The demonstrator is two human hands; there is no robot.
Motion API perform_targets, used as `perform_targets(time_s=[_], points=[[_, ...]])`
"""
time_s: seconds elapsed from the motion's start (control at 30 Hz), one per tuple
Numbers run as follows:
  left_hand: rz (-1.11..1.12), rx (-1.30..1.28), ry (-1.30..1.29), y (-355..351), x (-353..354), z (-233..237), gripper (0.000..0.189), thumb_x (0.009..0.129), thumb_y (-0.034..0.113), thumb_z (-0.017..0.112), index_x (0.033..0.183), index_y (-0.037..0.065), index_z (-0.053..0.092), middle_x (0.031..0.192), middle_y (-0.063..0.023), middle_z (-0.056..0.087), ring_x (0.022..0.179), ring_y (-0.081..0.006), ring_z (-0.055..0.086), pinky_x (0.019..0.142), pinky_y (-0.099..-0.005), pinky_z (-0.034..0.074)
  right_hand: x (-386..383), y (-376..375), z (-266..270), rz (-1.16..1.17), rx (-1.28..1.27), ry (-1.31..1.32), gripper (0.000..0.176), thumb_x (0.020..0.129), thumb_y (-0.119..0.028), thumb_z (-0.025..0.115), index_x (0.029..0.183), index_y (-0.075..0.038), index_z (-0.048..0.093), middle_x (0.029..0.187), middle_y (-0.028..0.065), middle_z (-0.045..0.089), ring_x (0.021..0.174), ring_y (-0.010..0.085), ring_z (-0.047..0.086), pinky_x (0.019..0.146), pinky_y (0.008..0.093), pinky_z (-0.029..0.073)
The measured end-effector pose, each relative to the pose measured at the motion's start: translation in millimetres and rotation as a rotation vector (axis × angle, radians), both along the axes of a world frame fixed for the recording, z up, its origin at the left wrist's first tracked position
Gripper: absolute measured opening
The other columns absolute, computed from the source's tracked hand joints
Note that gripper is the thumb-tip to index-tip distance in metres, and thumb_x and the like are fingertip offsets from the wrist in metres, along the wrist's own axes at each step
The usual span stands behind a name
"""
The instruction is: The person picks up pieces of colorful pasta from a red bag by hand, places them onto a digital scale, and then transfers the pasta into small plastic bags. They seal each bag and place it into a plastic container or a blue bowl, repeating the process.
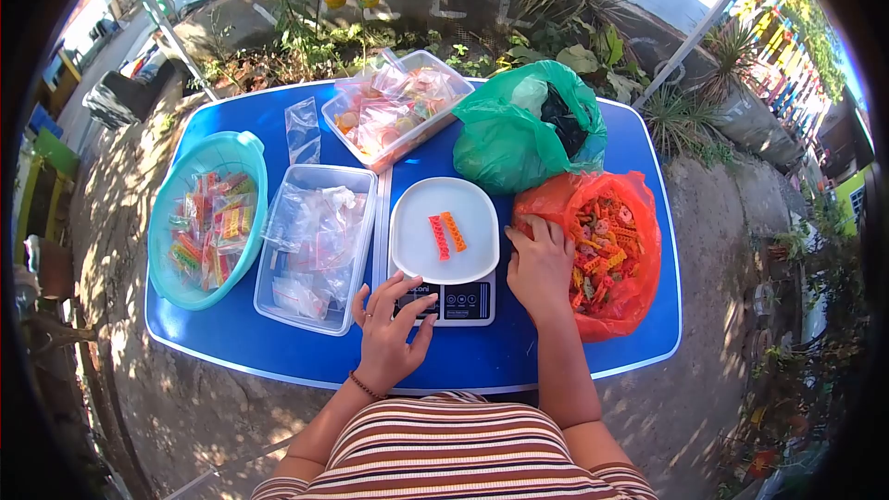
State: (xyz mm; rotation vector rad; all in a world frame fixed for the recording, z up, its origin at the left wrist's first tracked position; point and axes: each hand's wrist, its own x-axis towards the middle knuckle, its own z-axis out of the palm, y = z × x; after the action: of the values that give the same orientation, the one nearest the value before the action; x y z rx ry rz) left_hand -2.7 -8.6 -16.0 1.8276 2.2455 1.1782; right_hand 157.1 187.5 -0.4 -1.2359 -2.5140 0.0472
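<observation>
While a blue table (474, 352) is carrying everything, a green plastic bag (495, 143) is standing at its far right, and a red-orange bag (642, 301) is sitting open just nearer, showing a heap of red, orange and yellow pieces (604, 255). On the left, a turquoise basket (262, 187) is holding filled packets (231, 222). Beside it, a clear tub (365, 255) is holding clear plastic bags (319, 231), and another tub (421, 142) farther back is holding more packets (384, 120). Between the near tub and the red-orange bag, a scale (463, 304) is bearing a white plate (412, 213). The left hand (394, 326) is hovering at the scale's front, its fingers spreading apart and gripping nothing; whether they are touching the scale I cannot tell. The right hand (540, 264) is resting against the red-orange bag's left side; whether its fingers are pinching the plastic I cannot tell. Smallest, one red piece (439, 237) and one orange piece (453, 231) are lying side by side on the plate.
</observation>
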Motion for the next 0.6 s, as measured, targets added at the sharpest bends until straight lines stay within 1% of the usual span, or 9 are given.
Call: perform_targets(time_s=[0.13,0.23,0.3,0.33,0.43,0.47,0.5,0.53,0.6], points=[[-0.017,-0.004,-0.004,2,3,1,0.033,0.084,0.015,0.079,0.116,0.016,0.073,0.138,-0.0074,0.062,0.139,-0.0293,0.050,0.120,-0.0493,0.018,1,-18,17,0.076,0.024,0.125,0.029,0.082,-0.012,0.071,0.111,-0.012,0.076,0.128,0.0071,0.064,0.125,0.0275,0.055,0.107,0.0473,0.037],[-0.011,0.029,-0.038,5,4,2,0.039,0.086,0.017,0.076,0.124,0.017,0.070,0.137,-0.0065,0.061,0.140,-0.0286,0.049,0.120,-0.0502,0.020,11,-30,33,0.134,0.050,0.200,0.027,0.084,-0.012,0.072,0.111,-0.011,0.076,0.126,0.0073,0.067,0.124,0.0277,0.057,0.109,0.0469,0.036],[-0.017,0.047,-0.041,6,3,4,0.043,0.088,0.014,0.074,0.130,0.012,0.065,0.140,-0.0101,0.059,0.140,-0.0313,0.049,0.120,-0.0501,0.024,23,-36,39,0.156,0.036,0.285,0.027,0.083,-0.011,0.073,0.110,-0.010,0.076,0.122,0.0067,0.069,0.121,0.0282,0.059,0.108,0.0459,0.036],[-0.021,0.057,-0.042,7,2,4,0.045,0.089,0.013,0.073,0.133,0.010,0.062,0.142,-0.0118,0.058,0.140,-0.0326,0.048,0.120,-0.0500,0.027,29,-38,44,0.132,0.046,0.335,0.026,0.084,-0.010,0.073,0.109,-0.010,0.076,0.120,0.0068,0.070,0.118,0.0284,0.061,0.107,0.0449,0.038],[-0.066,0.136,-0.251,8,0,0,0.048,0.092,0.007,0.067,0.138,0.004,0.055,0.146,-0.0176,0.052,0.140,-0.0371,0.047,0.118,-0.0485,0.034,54,-34,50,0.036,0.079,0.481,0.023,0.085,-0.005,0.073,0.108,-0.008,0.076,0.113,0.0075,0.073,0.109,0.0290,0.065,0.101,0.0417,0.044],[-0.085,0.136,-0.226,7,-2,0,0.046,0.094,0.003,0.061,0.139,0.001,0.052,0.148,-0.0217,0.048,0.139,-0.0391,0.047,0.116,-0.0462,0.039,65,-30,49,-0.010,0.093,0.529,0.022,0.086,-0.003,0.072,0.108,-0.007,0.076,0.110,0.0081,0.074,0.106,0.0291,0.066,0.098,0.0407,0.046],[-0.088,0.150,-0.243,7,-2,1,0.045,0.094,0.003,0.060,0.139,0.001,0.053,0.148,-0.0219,0.048,0.139,-0.0387,0.048,0.116,-0.0461,0.039,77,-27,50,-0.058,0.111,0.577,0.022,0.087,-0.001,0.071,0.107,-0.006,0.076,0.108,0.0086,0.074,0.104,0.0292,0.068,0.096,0.0396,0.048],[-0.090,0.165,-0.260,7,-1,0,0.045,0.094,0.003,0.060,0.139,0.001,0.053,0.148,-0.0221,0.048,0.139,-0.0382,0.048,0.116,-0.0460,0.039,87,-23,52,-0.124,0.146,0.560,0.019,0.089,0.002,0.068,0.105,-0.004,0.075,0.104,0.0113,0.075,0.098,0.0299,0.069,0.088,0.0388,0.052],[-0.094,0.185,-0.270,8,0,-3,0.044,0.095,0.003,0.058,0.138,0.000,0.053,0.147,-0.0230,0.048,0.138,-0.0369,0.049,0.115,-0.0451,0.040,104,-18,53,-0.213,0.115,0.548,0.017,0.089,0.003,0.068,0.104,-0.003,0.075,0.102,0.0123,0.075,0.097,0.0304,0.070,0.086,0.0395,0.054]])
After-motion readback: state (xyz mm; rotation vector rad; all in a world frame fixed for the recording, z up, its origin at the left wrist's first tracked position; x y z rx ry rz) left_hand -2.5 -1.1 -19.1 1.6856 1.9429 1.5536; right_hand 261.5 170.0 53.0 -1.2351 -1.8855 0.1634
